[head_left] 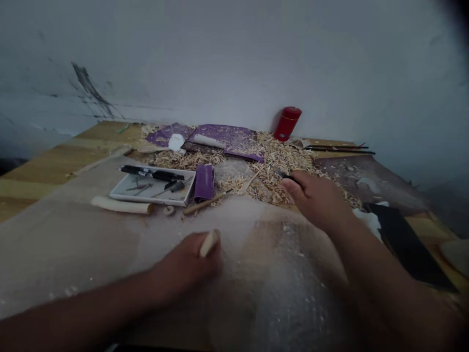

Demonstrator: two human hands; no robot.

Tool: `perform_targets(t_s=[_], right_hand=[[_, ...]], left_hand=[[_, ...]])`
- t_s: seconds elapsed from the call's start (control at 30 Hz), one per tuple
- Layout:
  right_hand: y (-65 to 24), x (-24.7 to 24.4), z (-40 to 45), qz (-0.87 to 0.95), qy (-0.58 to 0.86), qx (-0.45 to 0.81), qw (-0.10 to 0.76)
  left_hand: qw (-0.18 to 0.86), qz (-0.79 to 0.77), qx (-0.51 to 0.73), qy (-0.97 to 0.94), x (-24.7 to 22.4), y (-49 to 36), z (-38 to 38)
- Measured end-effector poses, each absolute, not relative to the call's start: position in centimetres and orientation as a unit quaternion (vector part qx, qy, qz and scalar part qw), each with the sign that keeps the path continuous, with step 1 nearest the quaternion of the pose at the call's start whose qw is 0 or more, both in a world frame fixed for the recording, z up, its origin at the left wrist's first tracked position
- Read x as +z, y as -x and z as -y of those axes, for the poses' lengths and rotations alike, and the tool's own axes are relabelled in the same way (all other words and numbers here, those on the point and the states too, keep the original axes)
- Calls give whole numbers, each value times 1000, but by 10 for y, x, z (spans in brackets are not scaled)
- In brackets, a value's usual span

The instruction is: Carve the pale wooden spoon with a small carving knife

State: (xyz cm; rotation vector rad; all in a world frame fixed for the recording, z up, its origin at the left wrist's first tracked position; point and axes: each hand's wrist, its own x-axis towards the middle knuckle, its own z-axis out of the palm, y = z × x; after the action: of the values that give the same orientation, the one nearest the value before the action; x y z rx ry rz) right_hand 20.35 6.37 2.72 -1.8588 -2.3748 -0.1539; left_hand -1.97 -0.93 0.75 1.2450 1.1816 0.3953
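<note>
Pale wood piece (209,243) gripped tight in my closed left hand (185,266). My right hand (317,200) curls firmly around a dark tool (286,175), just above the shavings (282,151) on the far side.

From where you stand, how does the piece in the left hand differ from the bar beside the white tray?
The piece in the left hand is held tilted, showing only a short end; the bar lies flat beside the white tray, fully visible. Both are pale cream.
</note>
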Motion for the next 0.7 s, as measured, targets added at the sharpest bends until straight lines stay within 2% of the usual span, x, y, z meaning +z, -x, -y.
perform_targets(t_s=[0.23,0.4,0.7], right_hand=[[-174,25,-38,894,433,71,88],[-164,23,-28,905,400,117,88],[-154,25,-20,909,394,116,69]], left_hand=[[688,-487,192,-503,2,25,-4],[685,-496,190,-498,6,22,-3],[668,-485,225,-518,5,17,-1]])
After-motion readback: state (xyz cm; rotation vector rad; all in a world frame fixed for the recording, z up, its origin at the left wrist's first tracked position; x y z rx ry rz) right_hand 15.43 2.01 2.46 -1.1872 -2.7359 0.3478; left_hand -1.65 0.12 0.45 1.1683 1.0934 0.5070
